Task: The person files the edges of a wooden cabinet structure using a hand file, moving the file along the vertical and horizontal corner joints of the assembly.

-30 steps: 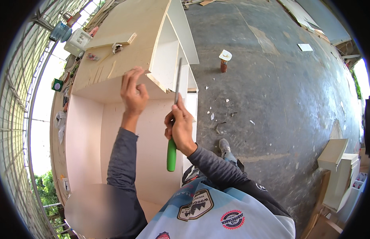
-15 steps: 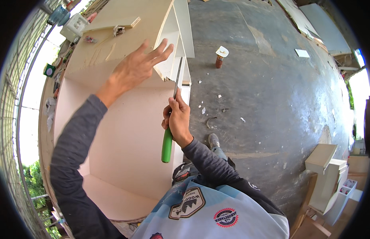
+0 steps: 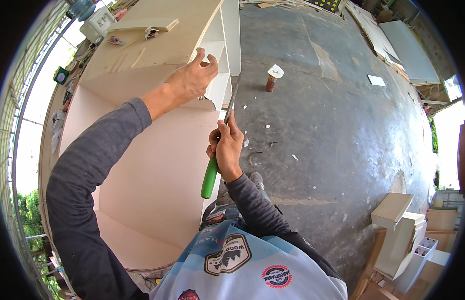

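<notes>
My right hand [image 3: 229,150] is closed around a long, narrow file [image 3: 209,179] with a green handle. Its slim metal blade points away from me, up and slightly right, past the cabinet's edge. The handle's butt sticks out below my fist. Over the front edge of the pale wooden cabinet [image 3: 157,140], my left hand [image 3: 192,80] is bent at the wrist, fingers apart and curled, holding nothing visible. Whether its fingertips touch the edge I cannot tell. Just below that hand, the edge of a panel looks chipped and rough.
On the cabinet lies a narrow board [image 3: 147,25]. A brown cup with a white lid [image 3: 273,77] stands on the grey floor [image 3: 332,140], among white scraps. White boxes or drawers [image 3: 400,240] are stacked at the lower right. A window grille runs along the left.
My left hand has come down and right toward the cabinet edge, its spread fingers now curling. The file has tilted, its tip further right. The view has shifted slightly.
</notes>
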Available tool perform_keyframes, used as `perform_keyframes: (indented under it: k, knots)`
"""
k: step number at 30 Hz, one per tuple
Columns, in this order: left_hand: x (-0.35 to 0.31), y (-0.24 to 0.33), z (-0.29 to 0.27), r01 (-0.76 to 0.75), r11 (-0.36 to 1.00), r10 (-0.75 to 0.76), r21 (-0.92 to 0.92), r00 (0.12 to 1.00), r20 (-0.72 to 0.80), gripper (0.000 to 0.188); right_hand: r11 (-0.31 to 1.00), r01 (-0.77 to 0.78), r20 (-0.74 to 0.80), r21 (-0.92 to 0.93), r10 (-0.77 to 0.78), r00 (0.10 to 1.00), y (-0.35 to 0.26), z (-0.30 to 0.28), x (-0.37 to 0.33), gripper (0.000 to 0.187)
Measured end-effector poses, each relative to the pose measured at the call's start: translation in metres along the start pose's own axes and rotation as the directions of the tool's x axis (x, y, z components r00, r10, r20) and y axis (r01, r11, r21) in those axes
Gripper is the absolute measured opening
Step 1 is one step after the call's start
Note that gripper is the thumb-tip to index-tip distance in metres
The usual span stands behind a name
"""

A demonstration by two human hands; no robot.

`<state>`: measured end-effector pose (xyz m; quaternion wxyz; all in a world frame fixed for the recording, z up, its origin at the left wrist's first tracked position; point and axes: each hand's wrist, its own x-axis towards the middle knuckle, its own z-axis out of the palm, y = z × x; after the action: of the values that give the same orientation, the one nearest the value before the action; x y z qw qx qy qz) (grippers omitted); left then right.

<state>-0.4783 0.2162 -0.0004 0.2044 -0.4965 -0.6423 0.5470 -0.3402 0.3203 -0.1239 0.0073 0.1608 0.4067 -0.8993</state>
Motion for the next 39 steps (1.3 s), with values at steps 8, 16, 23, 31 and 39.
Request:
perform_keyframes:
  k: [8, 16, 23, 31, 39]
  knots:
    - [-0.028, -0.001, 0.021, 0.085, 0.995, -0.094, -0.044, 0.962, -0.255, 0.013, 0.997, -0.073, 0.007, 0.014, 0.072, 0.997, 0.005, 0.017, -0.004, 0.052]
    - [-0.066, -0.026, 0.065, 0.297, 0.396, -0.677, -0.869, 0.734, -0.057, 0.04, 0.991, 0.027, 0.121, -0.127, -0.012, 0.993, 0.001, 0.041, -0.022, 0.059]
    - [-0.064, 0.005, 0.109, 0.238, 0.161, -0.647, -0.958, 0.758, 0.08, 0.058, 0.98, 0.002, 0.243, -0.198, 0.047, 0.969, -0.013, 0.091, -0.037, 0.061]
    - [-0.055, 0.025, 0.109, 0.23, 0.167, -0.76, -0.959, 0.65, 0.023, 0.052, 0.968, 0.138, 0.154, -0.209, -0.107, 0.982, 0.002, 0.132, -0.041, 0.062]
    - [-0.056, 0.028, 0.101, 0.205, 0.163, -0.796, -0.965, 0.606, -0.006, 0.05, 0.904, 0.279, 0.073, -0.323, -0.27, 0.96, 0.01, 0.141, 0.007, 0.058]
